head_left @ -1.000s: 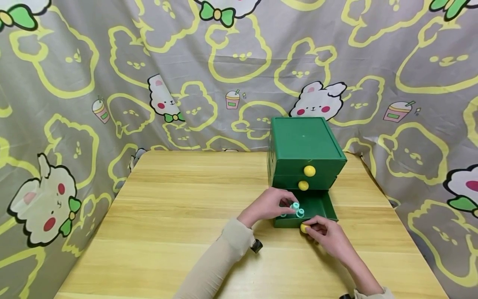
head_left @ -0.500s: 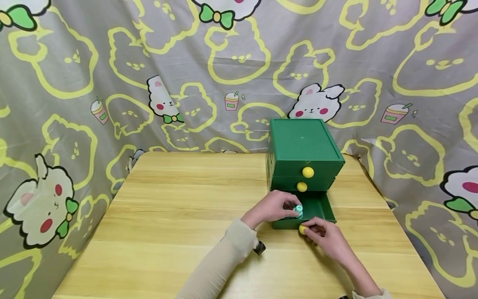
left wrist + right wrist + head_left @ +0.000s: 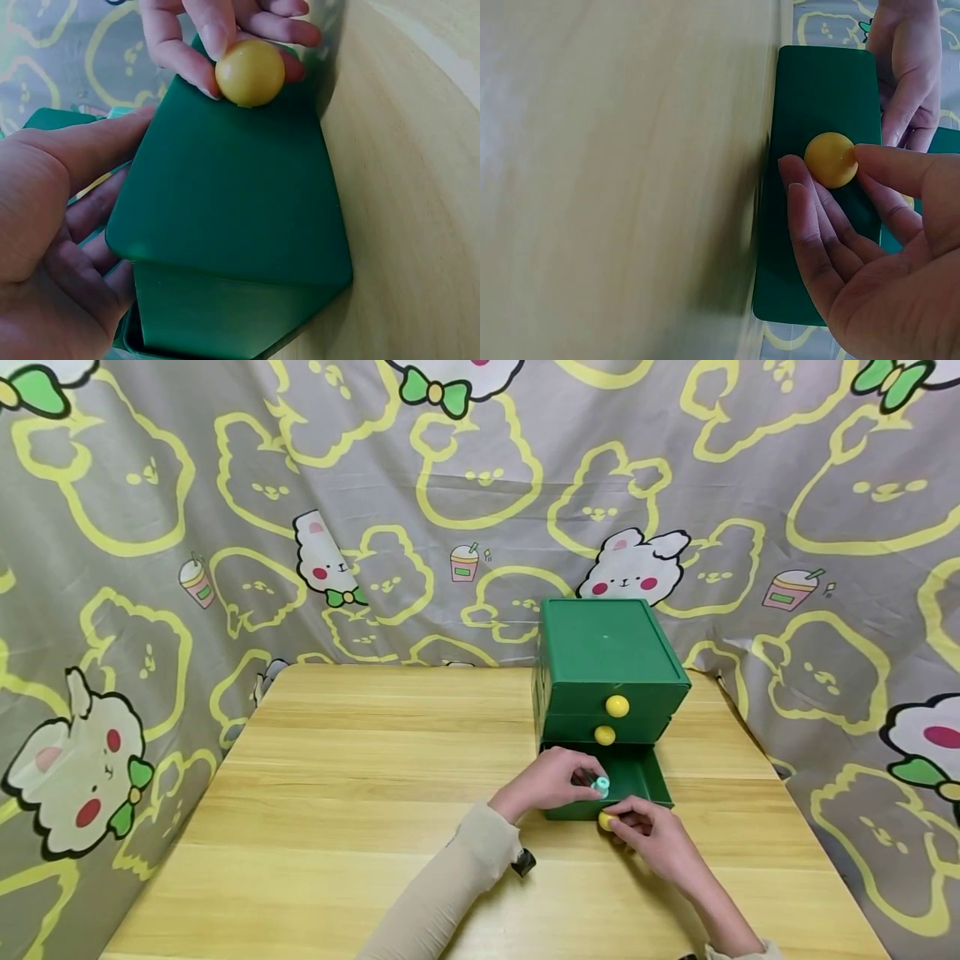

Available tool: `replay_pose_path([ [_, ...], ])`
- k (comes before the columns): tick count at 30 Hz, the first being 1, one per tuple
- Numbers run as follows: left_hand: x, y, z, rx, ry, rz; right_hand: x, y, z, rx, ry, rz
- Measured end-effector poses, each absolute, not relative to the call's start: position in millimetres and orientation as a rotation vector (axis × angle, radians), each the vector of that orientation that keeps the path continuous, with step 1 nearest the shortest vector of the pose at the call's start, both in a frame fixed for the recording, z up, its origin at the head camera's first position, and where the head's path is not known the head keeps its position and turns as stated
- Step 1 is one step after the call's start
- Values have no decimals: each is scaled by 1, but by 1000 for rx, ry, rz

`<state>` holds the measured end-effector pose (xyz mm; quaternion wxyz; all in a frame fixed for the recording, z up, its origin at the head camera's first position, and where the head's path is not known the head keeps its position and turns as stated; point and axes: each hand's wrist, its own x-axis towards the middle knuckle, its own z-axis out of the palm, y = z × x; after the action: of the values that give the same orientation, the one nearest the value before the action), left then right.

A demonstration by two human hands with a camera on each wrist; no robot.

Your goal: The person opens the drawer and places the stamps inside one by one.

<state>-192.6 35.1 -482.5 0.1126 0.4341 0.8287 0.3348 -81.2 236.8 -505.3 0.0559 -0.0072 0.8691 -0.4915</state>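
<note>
A green drawer cabinet stands at the right back of the table, its bottom drawer pulled out. My right hand pinches that drawer's round yellow knob between thumb and fingers. Over the drawer's left front, my left hand reaches in and holds a small turquoise piece with a hollow round top at its thumb and fingertips. In the left wrist view, the drawer front hides most of what the left fingers hold.
Two more drawers, with an upper yellow knob and a middle yellow knob, are pushed in above. A wooden table extends left and forward. A patterned grey curtain hangs behind and at the sides.
Several turquoise pieces showed beside the left hand earlier; now one shows at its fingertips. The left hand has shifted slightly right and down. The right hand keeps its hold on the knob.
</note>
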Motion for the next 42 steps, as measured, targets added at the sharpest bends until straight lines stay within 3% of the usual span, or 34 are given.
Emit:
replay_pose_path([
  [42, -198, 44, -487, 1349, 2429, 840, -82, 237, -505, -6, 2621, -1500],
])
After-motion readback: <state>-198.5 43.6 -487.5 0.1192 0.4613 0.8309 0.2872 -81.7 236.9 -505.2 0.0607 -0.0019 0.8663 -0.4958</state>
